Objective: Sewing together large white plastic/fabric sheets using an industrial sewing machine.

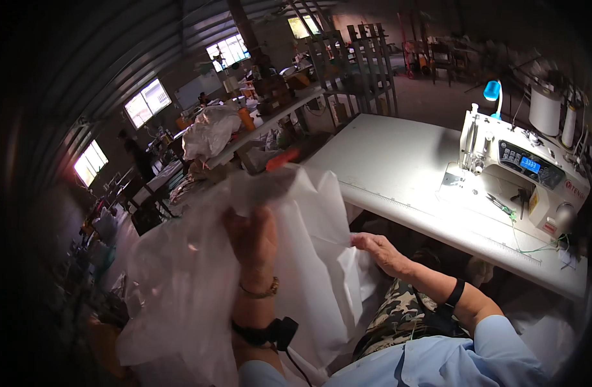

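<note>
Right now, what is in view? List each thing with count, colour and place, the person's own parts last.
fabric sheet: one, white, held up over the lap
sewing machine: one, white, right on the table
table: one, white, ahead
thread cones: two, white, behind the machine
lamp: one, blue, above the machine
bundle: one, white, far bench at left
left hand: fingers gripping the fabric
right hand: fingers pinching the fabric edge

Light blue shirt sleeves end above both forearms. The left hand (254,242) wears a gold bracelet and black strap with cable; the right hand (379,248), a black band. Camouflage trousers.
</note>
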A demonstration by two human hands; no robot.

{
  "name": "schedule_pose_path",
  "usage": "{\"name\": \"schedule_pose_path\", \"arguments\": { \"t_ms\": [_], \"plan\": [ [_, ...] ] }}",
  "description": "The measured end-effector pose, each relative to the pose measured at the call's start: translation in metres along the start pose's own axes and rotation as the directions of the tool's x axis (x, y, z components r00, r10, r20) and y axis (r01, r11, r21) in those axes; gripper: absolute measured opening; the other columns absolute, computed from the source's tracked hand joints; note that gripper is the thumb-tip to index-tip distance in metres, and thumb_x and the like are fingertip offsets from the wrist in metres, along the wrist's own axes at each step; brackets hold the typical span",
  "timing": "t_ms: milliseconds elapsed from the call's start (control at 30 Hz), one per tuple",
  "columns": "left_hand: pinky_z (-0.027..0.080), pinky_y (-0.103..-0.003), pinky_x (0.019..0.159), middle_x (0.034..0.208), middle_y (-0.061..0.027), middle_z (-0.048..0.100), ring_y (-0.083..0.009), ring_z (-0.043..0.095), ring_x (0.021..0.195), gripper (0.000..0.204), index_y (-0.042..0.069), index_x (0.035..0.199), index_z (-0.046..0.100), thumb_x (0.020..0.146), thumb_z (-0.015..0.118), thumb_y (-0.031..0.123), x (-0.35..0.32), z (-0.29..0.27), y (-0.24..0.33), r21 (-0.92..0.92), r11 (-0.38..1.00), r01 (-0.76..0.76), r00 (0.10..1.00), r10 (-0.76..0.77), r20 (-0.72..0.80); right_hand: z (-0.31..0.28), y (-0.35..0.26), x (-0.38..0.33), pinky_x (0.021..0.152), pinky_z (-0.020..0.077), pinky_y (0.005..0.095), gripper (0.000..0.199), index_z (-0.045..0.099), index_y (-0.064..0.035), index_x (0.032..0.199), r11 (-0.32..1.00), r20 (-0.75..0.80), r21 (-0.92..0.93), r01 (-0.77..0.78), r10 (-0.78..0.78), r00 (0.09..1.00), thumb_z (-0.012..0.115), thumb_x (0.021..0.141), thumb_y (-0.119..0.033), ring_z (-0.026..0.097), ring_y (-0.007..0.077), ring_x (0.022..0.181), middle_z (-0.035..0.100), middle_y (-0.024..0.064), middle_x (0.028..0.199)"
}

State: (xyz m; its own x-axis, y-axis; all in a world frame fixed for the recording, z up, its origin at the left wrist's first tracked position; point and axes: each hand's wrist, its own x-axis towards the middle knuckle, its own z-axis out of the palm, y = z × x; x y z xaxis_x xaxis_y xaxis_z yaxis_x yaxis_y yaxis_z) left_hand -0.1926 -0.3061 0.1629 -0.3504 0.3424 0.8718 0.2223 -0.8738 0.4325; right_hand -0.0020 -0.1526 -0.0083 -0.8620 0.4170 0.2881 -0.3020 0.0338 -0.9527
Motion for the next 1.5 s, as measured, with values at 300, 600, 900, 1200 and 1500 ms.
{"name": "schedule_pose_path", "arguments": {
  "t_ms": [300,600,900,1200,1500],
  "plan": [
    [0.048,-0.039,0.098,0.123,-0.0123,0.062,-0.0208,0.061,0.111,0.038,0.001,0.126,0.055,0.102,0.049,0.031,0.079,0.023,0.067,-0.329,0.935,0.132,0.991,-0.119,0.061,0.019,0.032,-0.003,0.100,0.0441,0.0392,0.078,0.035,0.0012,0.144,0.949,-0.168,-0.294,-0.110,0.063,0.984,0.065,0.089,-0.046,0.055,0.0314,0.117,0.049,0.0244,0.137],
    [0.034,-0.058,0.111,0.140,-0.0236,0.047,-0.0367,0.045,0.130,0.040,-0.005,0.134,0.047,0.102,0.046,0.018,0.108,0.029,0.113,-0.364,0.857,0.363,0.850,-0.146,0.505,0.035,-0.010,0.008,0.099,0.0426,0.0387,0.061,0.048,-0.0004,0.133,0.912,-0.359,-0.409,0.036,-0.197,0.912,0.063,0.092,-0.044,0.056,0.0258,0.113,0.060,0.0173,0.122],
    [0.023,-0.053,0.118,0.146,-0.0276,0.037,-0.0379,0.034,0.137,0.043,-0.012,0.135,0.041,0.100,0.046,0.013,0.115,0.049,0.165,0.522,0.810,-0.268,0.896,0.408,-0.174,-0.007,0.019,0.006,0.098,0.0409,0.0443,0.058,0.045,-0.0076,0.137,0.856,-0.188,-0.517,0.012,-0.127,0.974,0.065,0.090,-0.034,0.055,0.0303,0.111,0.061,0.0127,0.118],
    [0.047,-0.036,0.093,0.119,-0.0185,0.062,-0.0235,0.061,0.105,0.028,-0.007,0.116,0.061,0.093,0.062,0.010,0.115,-0.010,0.229,0.816,-0.200,-0.542,0.717,0.396,0.573,-0.011,0.025,0.047,0.074,0.0461,0.0454,0.024,0.063,-0.0017,0.095,0.785,-0.120,-0.616,-0.071,-0.004,0.993,0.064,0.090,-0.025,0.059,0.0390,0.081,0.062,0.0229,0.086],
    [0.045,-0.049,0.100,0.123,-0.0134,0.062,-0.0225,0.056,0.119,0.033,0.000,0.112,0.067,0.096,0.057,0.027,0.144,-0.161,0.135,0.826,0.272,0.494,0.870,-0.134,-0.475,0.010,-0.015,-0.002,0.063,0.0425,0.0483,0.039,0.060,0.0010,0.080,0.784,-0.059,-0.619,0.044,-0.102,0.993,0.052,0.098,-0.033,0.056,0.0416,0.073,0.055,0.0245,0.072]
  ]
}}
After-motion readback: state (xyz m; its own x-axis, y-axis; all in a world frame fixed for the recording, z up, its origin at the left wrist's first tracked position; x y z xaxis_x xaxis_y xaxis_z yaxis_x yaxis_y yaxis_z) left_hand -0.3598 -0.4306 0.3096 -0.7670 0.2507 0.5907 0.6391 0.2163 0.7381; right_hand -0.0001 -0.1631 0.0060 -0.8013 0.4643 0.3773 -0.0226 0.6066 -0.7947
